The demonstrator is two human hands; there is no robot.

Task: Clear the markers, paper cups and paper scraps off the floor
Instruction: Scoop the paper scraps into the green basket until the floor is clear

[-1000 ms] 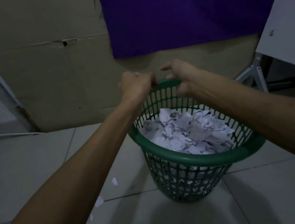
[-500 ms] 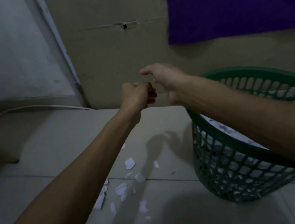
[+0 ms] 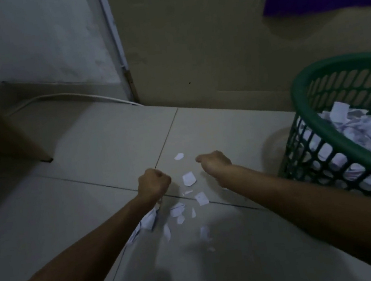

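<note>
Compared with half a second earlier, both hands have dropped from in front of the cardboard wall to just above the tiled floor [image 3: 213, 127], and the green laundry basket [image 3: 337, 142] now sits farther right, part-filled with paper. The left hand [image 3: 154, 183] is a closed fist; whether it holds anything cannot be told. The right hand [image 3: 214, 163] has curled fingers, contents not visible. The paper scraps [image 3: 188, 178] lie flat between and below the hands, strung out lengthwise from far to near along the floor.
</note>
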